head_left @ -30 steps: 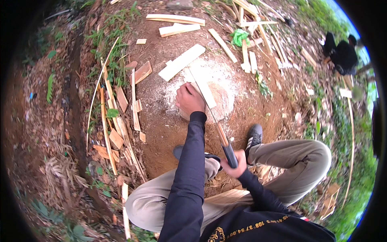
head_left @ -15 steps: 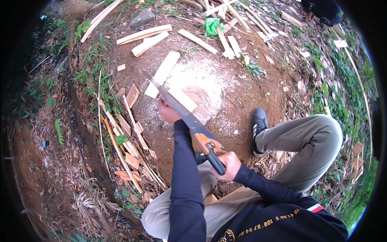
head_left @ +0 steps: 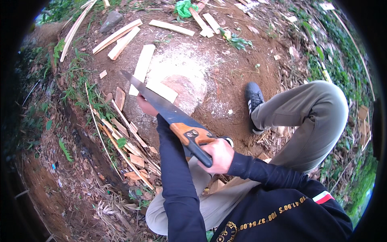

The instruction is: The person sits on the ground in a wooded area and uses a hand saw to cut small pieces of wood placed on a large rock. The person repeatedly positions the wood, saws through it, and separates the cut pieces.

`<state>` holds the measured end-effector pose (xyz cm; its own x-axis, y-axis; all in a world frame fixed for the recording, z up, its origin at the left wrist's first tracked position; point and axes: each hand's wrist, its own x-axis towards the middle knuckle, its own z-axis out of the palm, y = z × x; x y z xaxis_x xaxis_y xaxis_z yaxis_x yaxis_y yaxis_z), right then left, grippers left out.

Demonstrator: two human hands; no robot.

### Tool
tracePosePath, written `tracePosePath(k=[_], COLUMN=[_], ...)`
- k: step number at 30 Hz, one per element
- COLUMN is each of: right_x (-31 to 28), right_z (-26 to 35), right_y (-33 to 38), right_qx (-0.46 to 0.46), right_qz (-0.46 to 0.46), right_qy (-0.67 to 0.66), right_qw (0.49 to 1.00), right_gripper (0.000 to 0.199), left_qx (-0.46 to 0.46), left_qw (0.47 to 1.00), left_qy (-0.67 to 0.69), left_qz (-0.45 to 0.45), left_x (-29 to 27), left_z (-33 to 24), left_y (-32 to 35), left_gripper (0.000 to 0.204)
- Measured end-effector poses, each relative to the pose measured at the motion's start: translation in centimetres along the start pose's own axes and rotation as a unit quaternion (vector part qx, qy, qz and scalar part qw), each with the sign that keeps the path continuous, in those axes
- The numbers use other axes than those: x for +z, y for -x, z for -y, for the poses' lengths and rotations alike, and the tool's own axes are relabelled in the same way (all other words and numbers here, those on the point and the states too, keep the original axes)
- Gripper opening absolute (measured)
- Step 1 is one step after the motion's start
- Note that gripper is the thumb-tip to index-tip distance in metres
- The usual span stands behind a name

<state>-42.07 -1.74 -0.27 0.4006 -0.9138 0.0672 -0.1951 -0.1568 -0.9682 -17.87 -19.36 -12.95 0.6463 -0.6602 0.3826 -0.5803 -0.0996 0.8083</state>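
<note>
My right hand (head_left: 219, 155) is closed round the dark grip of a handsaw (head_left: 161, 103), which has a brown wooden handle. The blade slants up and to the left, passing over my left hand (head_left: 146, 106). That hand is beside the near ends of two pale boards, its fingers mostly hidden behind the blade, so its grip does not show. One flat board (head_left: 143, 64) lies beyond the blade tip, pointing away from me. A shorter board piece (head_left: 164, 91) rests on the sawdust-covered ground (head_left: 189, 60), just right of the blade.
Several wood strips (head_left: 171, 27) lie farther off, near a grey stone (head_left: 111, 21) and a green plastic bag (head_left: 184, 8). Offcuts and thin sticks (head_left: 131, 147) are heaped at the left. My shoe (head_left: 254, 105) is planted on the soil at the right.
The view has shifted, so the ground and boards appear farther left and higher. The saw is still in my right hand, and my left hand stays beside the boards.
</note>
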Motion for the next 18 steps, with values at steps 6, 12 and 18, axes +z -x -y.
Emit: tracePosePath(k=[6,12,18], right_x=[0.0,-0.7,-2.4], right_z=[0.7,-5.3,-3.5], right_y=[0.0,2.2,0.9], right_qx=[0.052,-0.004,0.05], right_qz=[0.05,0.002,0.023], right_qy=[-0.003,-0.035,-0.14], right_qw=[0.997,0.999,0.989], right_gripper=[0.012,0.015,0.021], left_qx=[0.01,0.006,0.134], left_qw=[0.999,0.999,0.959], left_qy=[0.013,-0.028,-0.085], left_qz=[0.032,0.042,0.233], left_x=[-0.7,0.0,-5.1], left_z=[1.2,-2.1,-2.2], left_y=[-0.6,0.6,-0.5], left_gripper=[0.033,0.035,0.063])
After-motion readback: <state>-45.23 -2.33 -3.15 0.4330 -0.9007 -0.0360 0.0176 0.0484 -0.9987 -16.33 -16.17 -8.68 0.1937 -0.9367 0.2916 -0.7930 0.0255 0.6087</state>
